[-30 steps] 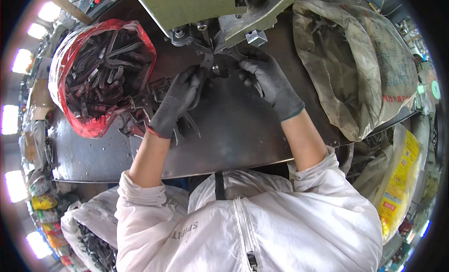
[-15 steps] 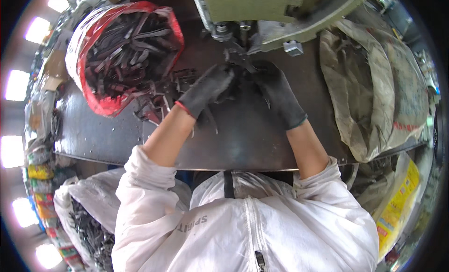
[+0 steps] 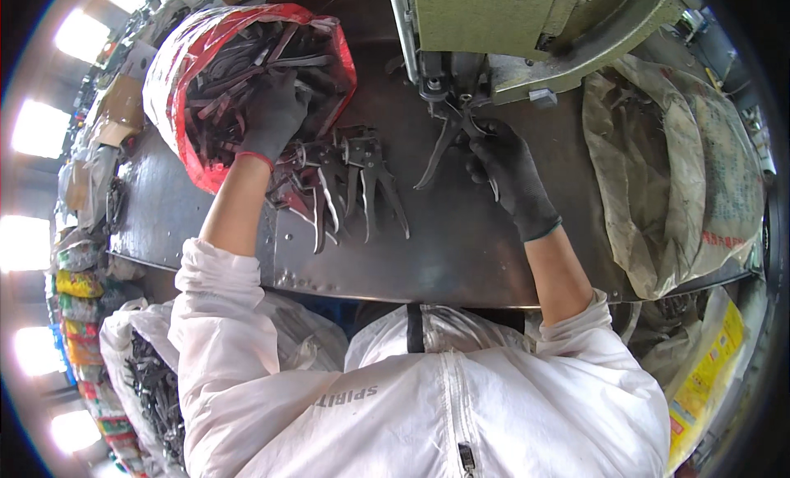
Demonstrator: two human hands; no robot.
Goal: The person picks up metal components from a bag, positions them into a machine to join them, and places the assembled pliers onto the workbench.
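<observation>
My gloved left hand [image 3: 278, 114] reaches into a red-rimmed white bag [image 3: 347, 62] full of dark, narrow metal pieces [image 3: 234, 62]. Its fingers blend into those dark pieces, so their grip is hidden. Under the machine head, my gloved right hand [image 3: 508, 167] is closed around one handle of a pliers-like metal tool [image 3: 444, 149]. That tool's two handles spread toward me, while its upper end sits at the machine's lower fitting [image 3: 434, 87]. Several similar pliers-like tools [image 3: 362, 178] lie on the table beside the bag, handles pointing toward me.
A green machine [image 3: 485, 21] overhangs the far side of the dark metal table [image 3: 428, 264]. An open beige sack [image 3: 634, 182] lies at the right. Below the table's front edge, a white sack [image 3: 123, 346] of dark parts stands left and a yellow-marked sack [image 3: 699, 379] right.
My left hand has left the machine and moved left into the bag. My right hand stays near the machine with the tool, now slightly lower. The whole view has shifted a little.
</observation>
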